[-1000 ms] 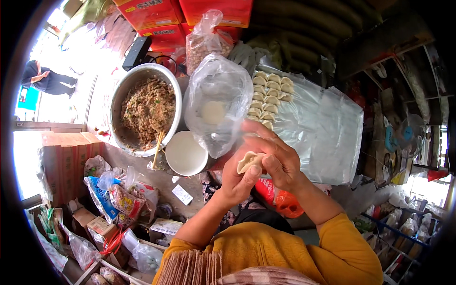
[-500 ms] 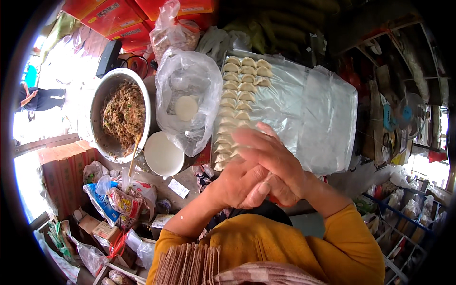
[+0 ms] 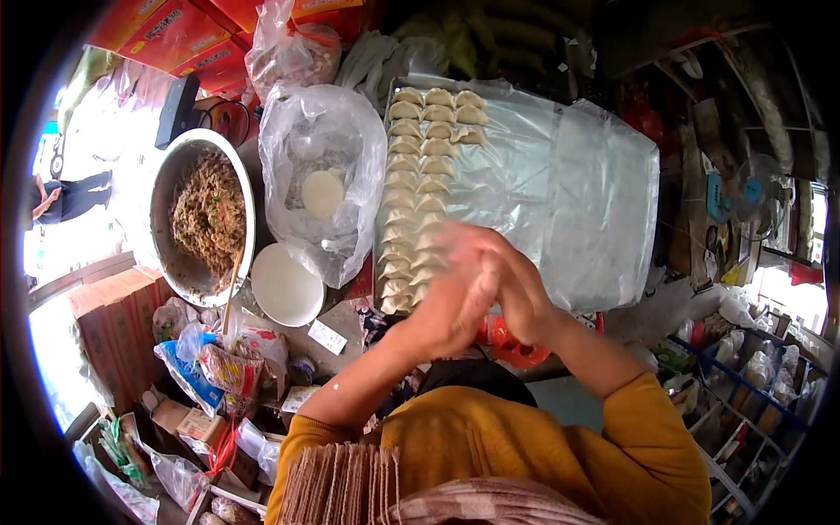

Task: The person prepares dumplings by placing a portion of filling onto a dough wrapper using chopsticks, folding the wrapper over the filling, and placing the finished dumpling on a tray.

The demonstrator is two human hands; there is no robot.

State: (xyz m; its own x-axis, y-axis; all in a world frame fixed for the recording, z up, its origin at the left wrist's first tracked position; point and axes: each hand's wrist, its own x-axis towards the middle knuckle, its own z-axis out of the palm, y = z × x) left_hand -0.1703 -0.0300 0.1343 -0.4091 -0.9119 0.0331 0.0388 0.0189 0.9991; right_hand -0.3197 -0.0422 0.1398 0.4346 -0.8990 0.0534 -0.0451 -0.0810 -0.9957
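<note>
My left hand [image 3: 455, 311] and my right hand [image 3: 521, 297] are pressed together, fingers blurred, over the lower left part of the metal tray [image 3: 612, 210]; whatever they hold is hidden. The tray has a plastic sheet and rows of folded dumplings [image 3: 404, 175] along its left side. Left of it, a crumpled clear bag [image 3: 306, 131] holds a round white wrapper [image 3: 323, 194]. Below that bag is an empty white bowl [image 3: 285, 284]. A large metal bowl [image 3: 162, 206] at the left holds meat filling [image 3: 206, 210], with chopsticks [image 3: 229, 284] in it.
Red boxes [image 3: 157, 39] and a bag of nuts [image 3: 293, 66] sit at the back. Packaged bags [image 3: 201, 367] and cardboard boxes [image 3: 122, 332] crowd the lower left. Wire racks [image 3: 726, 420] stand at lower right. A person in dark trousers [image 3: 70, 201] is at the far left.
A second ago a dumpling showed between my thumbs; now my hands have closed over it or moved so that it is hidden. The scene has shifted leftward in view.
</note>
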